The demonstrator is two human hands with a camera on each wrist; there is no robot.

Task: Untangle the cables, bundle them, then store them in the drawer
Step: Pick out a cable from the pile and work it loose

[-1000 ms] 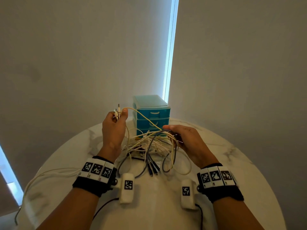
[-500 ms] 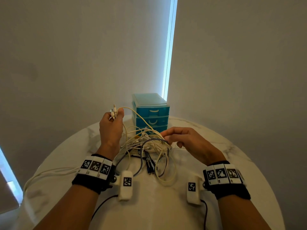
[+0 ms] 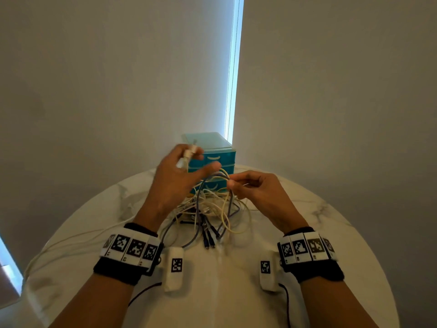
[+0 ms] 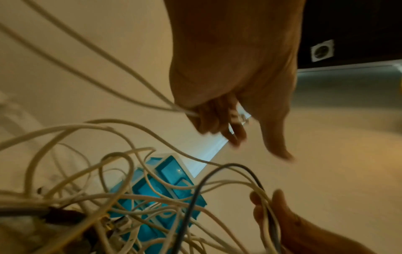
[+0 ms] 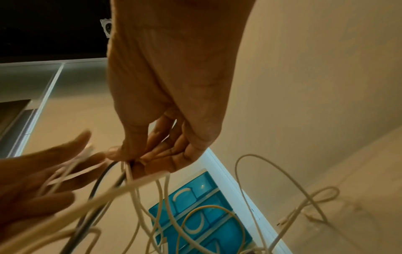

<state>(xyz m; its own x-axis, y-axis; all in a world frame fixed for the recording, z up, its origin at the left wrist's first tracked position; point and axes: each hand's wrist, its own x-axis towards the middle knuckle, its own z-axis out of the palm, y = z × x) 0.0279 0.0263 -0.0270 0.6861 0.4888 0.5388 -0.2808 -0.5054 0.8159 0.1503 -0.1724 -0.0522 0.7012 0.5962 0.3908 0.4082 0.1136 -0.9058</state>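
**Teasing strands apart, tangle mostly intact**

Holding a clutch of white plug ends [image 3: 186,157] high, the left hand [image 3: 176,178] has its fingers curled round them, the thumb stretched out toward the other hand; the head view is blurred there, but the left wrist view shows pale cords running into the closed fingers. The right hand [image 3: 256,192] pinches several strands at once, a dark cable and a few cream ones, between thumb and fingertips [image 5: 135,158]. Both hands are raised just in front of the teal drawer unit [image 3: 212,159].

Below the hands and in front of the drawer unit hangs and lies the cable tangle [image 3: 210,209]: cream, yellowish and grey-blue loops still crossing one another, with a group of dark plugs [image 3: 208,237] trailing toward the person on the desk [image 3: 331,233]. One pale cord [image 3: 71,242] runs off to the left of the drawer unit, toward the edge of the desk.

As I judge it, the work is in its first stage. No cable looks fully freed, nothing is coiled or bundled, and all the drawers of the unit appear closed. Separating each cable, winding them and stowing them is all still to come.
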